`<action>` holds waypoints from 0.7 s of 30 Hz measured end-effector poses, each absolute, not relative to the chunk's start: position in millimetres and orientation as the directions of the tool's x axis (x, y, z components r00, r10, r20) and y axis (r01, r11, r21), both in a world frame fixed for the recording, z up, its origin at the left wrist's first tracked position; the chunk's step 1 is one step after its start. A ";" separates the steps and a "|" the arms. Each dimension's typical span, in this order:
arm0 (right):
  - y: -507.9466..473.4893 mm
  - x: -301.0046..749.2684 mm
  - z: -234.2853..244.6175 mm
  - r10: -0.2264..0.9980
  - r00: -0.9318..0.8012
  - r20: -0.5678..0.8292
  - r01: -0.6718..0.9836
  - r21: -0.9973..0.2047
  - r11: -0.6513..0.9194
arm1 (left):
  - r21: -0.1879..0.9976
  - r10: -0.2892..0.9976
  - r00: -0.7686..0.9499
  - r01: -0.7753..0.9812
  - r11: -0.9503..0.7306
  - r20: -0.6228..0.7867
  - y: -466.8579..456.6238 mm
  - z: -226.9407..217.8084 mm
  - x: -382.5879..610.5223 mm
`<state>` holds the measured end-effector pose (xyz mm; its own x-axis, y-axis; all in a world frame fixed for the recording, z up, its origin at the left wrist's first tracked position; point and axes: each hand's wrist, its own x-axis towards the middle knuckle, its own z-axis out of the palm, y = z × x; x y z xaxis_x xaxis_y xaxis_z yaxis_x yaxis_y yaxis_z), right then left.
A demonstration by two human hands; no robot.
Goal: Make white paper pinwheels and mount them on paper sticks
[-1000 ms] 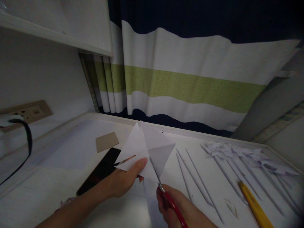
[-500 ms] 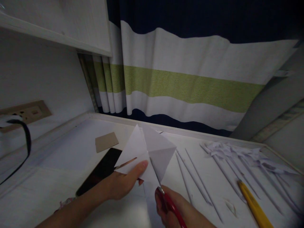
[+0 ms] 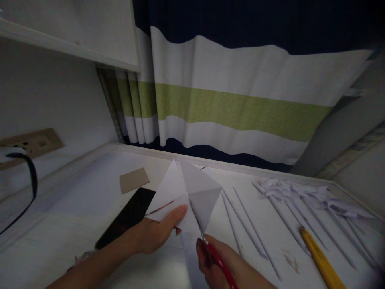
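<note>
A folded white paper square (image 3: 186,192) is held up over the desk by my left hand (image 3: 158,233), thumb pressed on its near edge. My right hand (image 3: 219,267) grips red-handled scissors (image 3: 215,257), whose blades reach into a crease of the paper near its middle. Both hands are closed on what they hold. The scissor handles are partly hidden by my fingers.
A black phone (image 3: 126,218) and a brown card (image 3: 134,180) lie left of the paper. Several thin rolled paper sticks (image 3: 246,224) and paper pinwheels (image 3: 303,192) lie to the right, with a yellow utility knife (image 3: 321,261). A wall socket (image 3: 28,144) with a black cable sits at left. A striped curtain (image 3: 240,112) hangs behind.
The scissor blades have edged slightly further along the crease. The paper and my left hand have hardly shifted.
</note>
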<state>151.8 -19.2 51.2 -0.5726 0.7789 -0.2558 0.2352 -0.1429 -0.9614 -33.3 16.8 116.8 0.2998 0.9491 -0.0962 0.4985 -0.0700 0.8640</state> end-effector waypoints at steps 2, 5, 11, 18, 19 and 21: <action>-20.2 150.2 60.2 0.787 -0.587 -0.188 0.211 -0.975 -0.076 | 0.860 0.948 0.303 0.504 -0.078 -0.092 17.1 116.6 -33.4; -21.9 146.4 76.4 0.793 -0.591 -0.148 0.205 -0.978 -0.029 | 0.862 0.954 0.285 0.503 -0.065 -0.094 17.3 114.8 -33.5; -24.3 143.2 90.9 0.772 -0.613 -0.168 0.113 -0.986 -0.124 | 0.874 0.956 0.282 0.482 -0.066 -0.084 17.8 103.9 -36.4; -26.8 144.5 89.1 0.772 -0.576 -0.269 0.221 -0.960 -0.170 | 0.875 0.952 0.296 0.478 -0.078 -0.077 17.6 97.9 -37.2; -26.7 144.3 89.4 0.775 -0.574 -0.265 0.226 -0.961 -0.161 | 0.877 0.952 0.298 0.473 -0.083 -0.071 17.4 99.2 -36.6; -26.7 143.9 90.4 0.780 -0.566 -0.266 0.236 -0.959 -0.156 | 0.879 0.953 0.297 0.469 -0.087 -0.065 16.8 103.2 -35.1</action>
<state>143.9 -26.7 90.4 -0.5662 0.7800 -0.2664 0.2360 -0.1562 -0.9591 -35.1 16.8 103.2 0.2968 0.9528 -0.0646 0.4690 -0.0865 0.8790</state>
